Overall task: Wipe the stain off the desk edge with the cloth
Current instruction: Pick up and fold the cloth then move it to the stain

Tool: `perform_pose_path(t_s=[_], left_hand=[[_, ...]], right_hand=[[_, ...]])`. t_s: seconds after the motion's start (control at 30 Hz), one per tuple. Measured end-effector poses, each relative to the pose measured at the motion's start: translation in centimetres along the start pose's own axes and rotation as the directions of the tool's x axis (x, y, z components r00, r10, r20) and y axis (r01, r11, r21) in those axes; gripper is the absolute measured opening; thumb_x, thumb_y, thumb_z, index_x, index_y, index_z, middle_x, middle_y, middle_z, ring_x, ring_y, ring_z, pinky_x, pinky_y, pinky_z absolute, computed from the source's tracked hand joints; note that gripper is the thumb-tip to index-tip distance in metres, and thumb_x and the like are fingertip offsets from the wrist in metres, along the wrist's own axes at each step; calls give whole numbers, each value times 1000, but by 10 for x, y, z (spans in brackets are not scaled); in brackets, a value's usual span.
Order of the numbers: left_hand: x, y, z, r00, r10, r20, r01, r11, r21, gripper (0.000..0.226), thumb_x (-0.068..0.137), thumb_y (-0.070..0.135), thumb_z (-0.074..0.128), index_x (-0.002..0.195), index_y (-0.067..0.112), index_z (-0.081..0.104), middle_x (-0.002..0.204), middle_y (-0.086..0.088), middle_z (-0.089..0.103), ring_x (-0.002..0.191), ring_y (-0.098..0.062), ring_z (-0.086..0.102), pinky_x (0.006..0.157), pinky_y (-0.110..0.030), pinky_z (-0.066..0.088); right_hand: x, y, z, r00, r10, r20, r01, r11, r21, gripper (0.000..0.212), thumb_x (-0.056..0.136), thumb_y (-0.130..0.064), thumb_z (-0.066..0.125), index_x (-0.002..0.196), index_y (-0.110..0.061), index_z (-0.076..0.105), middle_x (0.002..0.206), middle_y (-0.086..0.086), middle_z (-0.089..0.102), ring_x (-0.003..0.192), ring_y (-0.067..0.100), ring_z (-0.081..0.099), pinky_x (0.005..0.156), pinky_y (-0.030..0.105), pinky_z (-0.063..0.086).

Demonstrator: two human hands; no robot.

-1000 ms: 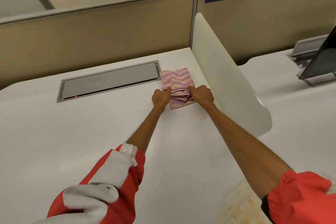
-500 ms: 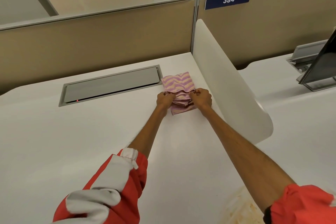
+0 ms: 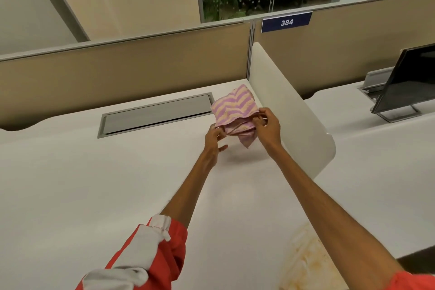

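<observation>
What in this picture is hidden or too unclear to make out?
- Stain, head view: the right forearm and the bottom edge cut off part of it.
- Cloth: its underside and inner folds are hidden by the left hand, right hand and the cloth itself.
- Monitor: cut off at the right edge.

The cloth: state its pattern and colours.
The cloth has a zigzag pattern in purple and pale peach stripes, seen in the head view.

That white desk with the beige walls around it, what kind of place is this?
Most likely an open-plan office cubicle: beige fabric partition panels, a blue number plate reading 384, and a dark flat monitor on the neighbouring desk.
</observation>
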State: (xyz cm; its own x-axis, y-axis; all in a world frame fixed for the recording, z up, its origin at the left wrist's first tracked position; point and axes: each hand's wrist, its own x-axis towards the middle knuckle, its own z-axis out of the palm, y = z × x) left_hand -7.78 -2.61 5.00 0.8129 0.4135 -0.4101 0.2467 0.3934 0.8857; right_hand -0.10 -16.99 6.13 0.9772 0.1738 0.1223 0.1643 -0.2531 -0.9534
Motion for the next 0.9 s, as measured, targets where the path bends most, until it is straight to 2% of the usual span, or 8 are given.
perform_pose_path(t_s=[0.07, 0.17, 0.27, 0.37, 0.5, 0.63, 0.73, 0.9], left_hand=[[-11, -2, -11, 997, -70, -30, 64, 984, -165, 36, 69, 25, 48, 101, 15, 61, 107, -8, 64, 102, -25, 56, 84, -42, 45], [-22, 0, -25, 987, -158, -21, 147, 954, -260, 58, 83, 50, 49, 124, 10, 59, 129, -13, 59, 115, -28, 56, 92, -42, 45], [-40, 12, -28, 959, -252, 126, 276, 931, -240, 83, 81, 71, 50, 135, 8, 44, 129, -12, 56, 110, -27, 57, 89, -42, 50], [-53, 15, -30, 911, -354, 212, 383, 917, -115, 103, 71, 70, 67, 141, 3, 33, 131, -11, 56, 106, -25, 61, 79, -39, 56], [-73, 1, -32, 816, -445, 369, 528, 834, -160, 99, 66, 54, 83, 137, -1, 42, 132, -13, 57, 116, -28, 59, 102, -43, 47], [-86, -10, -27, 865, -342, 367, 403, 910, -102, 86, 62, 50, 87, 134, 16, 54, 138, -11, 55, 128, -27, 52, 110, -47, 40], [-102, -6, -16, 903, -176, 391, 148, 984, 102, 74, 63, 54, 79, 126, 25, 54, 128, -5, 59, 123, -26, 54, 107, -47, 42], [-105, 0, -20, 941, 43, 337, -176, 910, 375, 76, 56, 50, 84, 117, 16, 55, 117, -6, 63, 111, -27, 60, 95, -39, 52]], right_hand=[[-18, -13, -10, 997, -77, 16, 76, 997, 28, 17, 96, -9, 57, 112, -6, 61, 103, 2, 64, 89, 4, 59, 72, 5, 47], [-47, -24, -23, 982, -155, 107, 152, 988, 35, 15, 96, -10, 58, 110, -9, 63, 102, 0, 66, 91, 4, 61, 75, 7, 49], [-74, -26, -38, 957, -227, 182, 228, 974, 17, 14, 96, -11, 59, 109, -11, 65, 101, 0, 68, 92, 7, 64, 80, 14, 51], [-97, -30, -53, 928, -275, 250, 286, 958, -8, 12, 96, -11, 59, 106, -11, 67, 97, 0, 70, 91, 13, 66, 82, 23, 53], [-119, -38, -69, 894, -314, 321, 342, 939, -35, 11, 94, -8, 60, 99, -14, 68, 87, -6, 70, 83, 6, 64, 80, 18, 53], [-130, -43, -85, 898, -325, 297, 351, 936, -36, 11, 93, -6, 60, 97, -12, 68, 88, -4, 70, 85, 9, 65, 80, 17, 53], [-133, -41, -97, 941, -293, 172, 296, 955, 5, 12, 93, -7, 61, 101, -13, 67, 92, -2, 70, 87, 6, 66, 79, 16, 53], [-144, -19, -113, 998, -57, 5, 55, 986, 160, 15, 94, -11, 63, 109, -11, 65, 101, 5, 70, 95, 14, 67, 81, 21, 58]])
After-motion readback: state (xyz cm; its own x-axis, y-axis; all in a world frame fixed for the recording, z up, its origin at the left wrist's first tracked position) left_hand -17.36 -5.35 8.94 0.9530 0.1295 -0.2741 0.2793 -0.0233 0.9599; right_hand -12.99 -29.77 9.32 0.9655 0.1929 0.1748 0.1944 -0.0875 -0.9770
